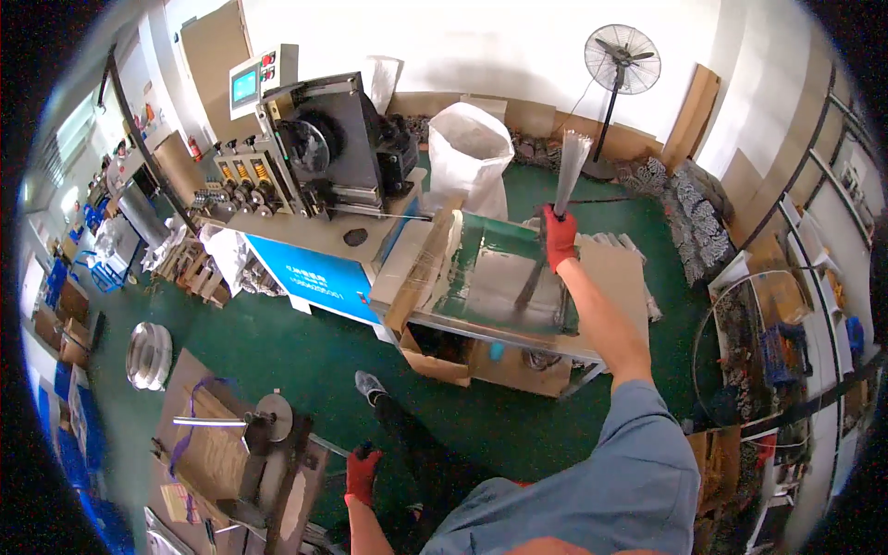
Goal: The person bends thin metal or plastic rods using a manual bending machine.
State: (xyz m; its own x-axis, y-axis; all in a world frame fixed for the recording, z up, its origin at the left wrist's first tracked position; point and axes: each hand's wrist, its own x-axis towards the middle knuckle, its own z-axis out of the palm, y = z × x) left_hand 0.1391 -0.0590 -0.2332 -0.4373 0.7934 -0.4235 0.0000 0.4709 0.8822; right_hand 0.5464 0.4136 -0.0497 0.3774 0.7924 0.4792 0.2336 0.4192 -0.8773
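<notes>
My right hand (559,237), in a red glove, grips a bundle of thin metal rods (568,166) near its middle. The bundle stands almost upright above the green-topped work table (490,268), its top ends fanned out. My left hand (361,472), also red-gloved, hangs low beside my leg, next to a wooden stand with a metal spindle (264,425). Its fingers look curled; I cannot tell whether it holds anything.
A grey wire machine on a blue-fronted cabinet (324,157) feeds toward the table. A white sack (470,157) and a floor fan (622,60) stand behind. Heaps of metal parts (698,217) lie at the right. Cardboard boxes (444,356) sit under the table. A coil (148,356) lies left.
</notes>
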